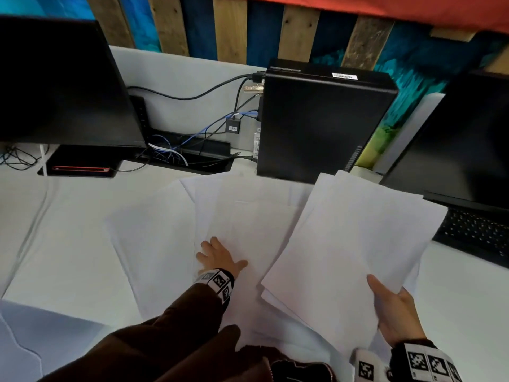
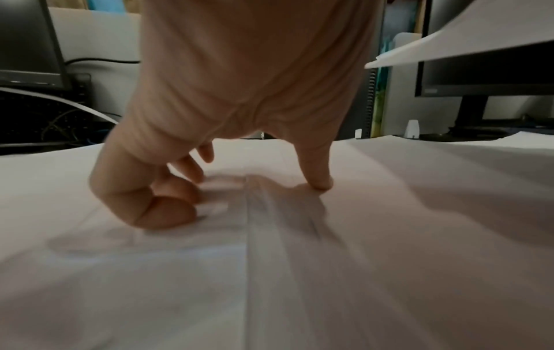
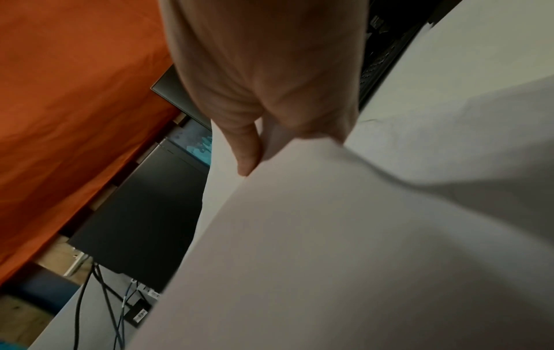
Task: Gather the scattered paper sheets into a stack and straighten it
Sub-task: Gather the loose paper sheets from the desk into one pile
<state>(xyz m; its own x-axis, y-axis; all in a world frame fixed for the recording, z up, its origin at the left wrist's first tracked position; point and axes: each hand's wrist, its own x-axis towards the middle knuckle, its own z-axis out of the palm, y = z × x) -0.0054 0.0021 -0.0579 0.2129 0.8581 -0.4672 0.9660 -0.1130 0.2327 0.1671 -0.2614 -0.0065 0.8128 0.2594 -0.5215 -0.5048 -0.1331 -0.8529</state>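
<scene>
Several white paper sheets (image 1: 165, 230) lie fanned and overlapping on the white table (image 1: 68, 230). My left hand (image 1: 217, 257) rests on the middle of them. In the left wrist view its bent fingertips (image 2: 179, 213) and thumb press down on the top sheets (image 2: 389, 236), with a sheet edge running between them. My right hand (image 1: 385, 299) holds a loose bundle of sheets (image 1: 352, 230) by its near corner, raised above the table at the right. The thumb lies on top and the fingers are hidden underneath. The same bundle (image 3: 329, 236) fills the right wrist view and shows at the top right (image 2: 449, 42) of the left wrist view.
A black computer tower (image 1: 322, 119) stands just behind the sheets. A dark monitor (image 1: 55, 78) stands at the back left, and another monitor (image 1: 462, 139) with a black keyboard (image 1: 473, 232) at the right. Cables (image 1: 192, 144) run along the back.
</scene>
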